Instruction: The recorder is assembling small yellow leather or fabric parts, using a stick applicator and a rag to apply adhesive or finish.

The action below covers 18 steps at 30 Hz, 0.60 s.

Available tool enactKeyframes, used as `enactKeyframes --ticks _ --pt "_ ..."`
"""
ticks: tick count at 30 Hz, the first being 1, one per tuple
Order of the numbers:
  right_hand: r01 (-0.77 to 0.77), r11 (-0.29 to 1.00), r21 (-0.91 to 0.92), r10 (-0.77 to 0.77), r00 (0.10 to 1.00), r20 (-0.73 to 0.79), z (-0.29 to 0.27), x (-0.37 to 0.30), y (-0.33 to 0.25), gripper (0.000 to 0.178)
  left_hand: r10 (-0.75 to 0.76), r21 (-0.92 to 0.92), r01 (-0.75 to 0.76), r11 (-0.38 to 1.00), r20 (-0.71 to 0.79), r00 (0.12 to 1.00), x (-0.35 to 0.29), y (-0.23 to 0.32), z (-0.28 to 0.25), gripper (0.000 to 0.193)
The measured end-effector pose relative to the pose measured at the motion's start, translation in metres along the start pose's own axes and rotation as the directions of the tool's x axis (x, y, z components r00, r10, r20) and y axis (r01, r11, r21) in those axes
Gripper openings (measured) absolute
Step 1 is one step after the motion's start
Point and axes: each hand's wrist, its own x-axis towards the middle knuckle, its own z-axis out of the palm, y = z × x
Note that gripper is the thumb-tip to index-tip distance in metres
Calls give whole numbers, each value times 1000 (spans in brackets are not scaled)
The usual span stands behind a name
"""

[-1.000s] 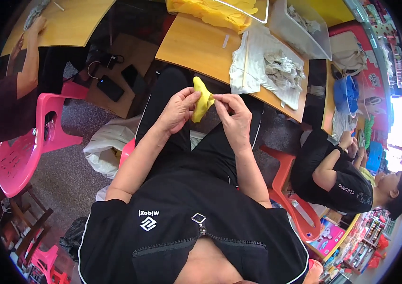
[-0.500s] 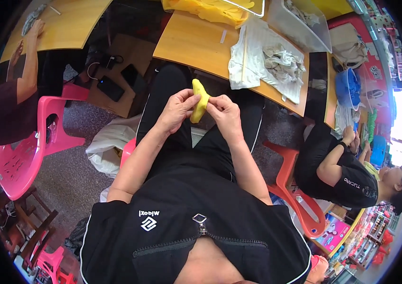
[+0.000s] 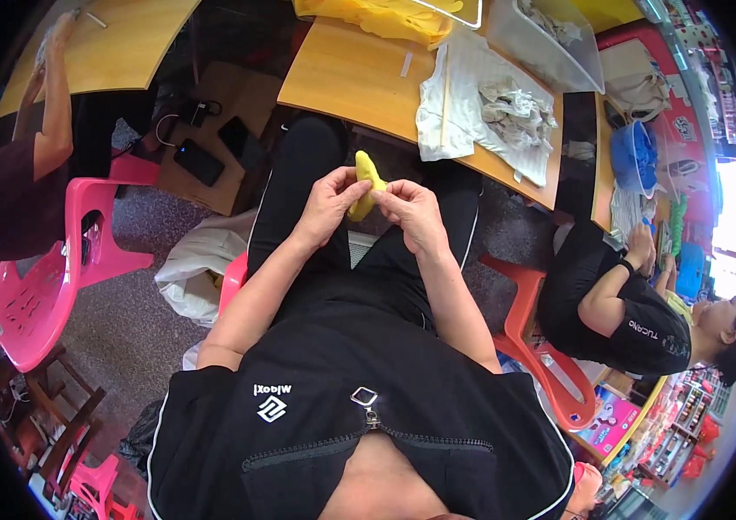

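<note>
**Left hand (image 3: 330, 201) and right hand (image 3: 414, 211) pinching a yellow piece (image 3: 364, 163)**

The left thumb and fingers are pressing together on the piece's left side; the right thumb and forefinger are gripping its right edge, no gap showing in either pinch. The piece is standing nearly upright between both hands, above the person's dark trousers (image 3: 300, 173). Beyond, a wooden table (image 3: 342, 78) is bearing a white cloth (image 3: 448, 134) with crumpled pale scraps (image 3: 514, 113) lying on it. Left of the legs, a white sack (image 3: 190, 286) is resting on the floor (image 3: 121, 316).
</note>
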Motion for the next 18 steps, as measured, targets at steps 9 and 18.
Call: enactKeyframes --ticks 9,18 --pt "190 777 -600 -321 940 -118 13 -7 -12 17 -105 -294 92 951 -28 994 -2 0 4 20" --pt "307 951 -35 -307 924 -230 21 4 15 15 -146 -392 115 913 -49 988 -2 11 4 22"
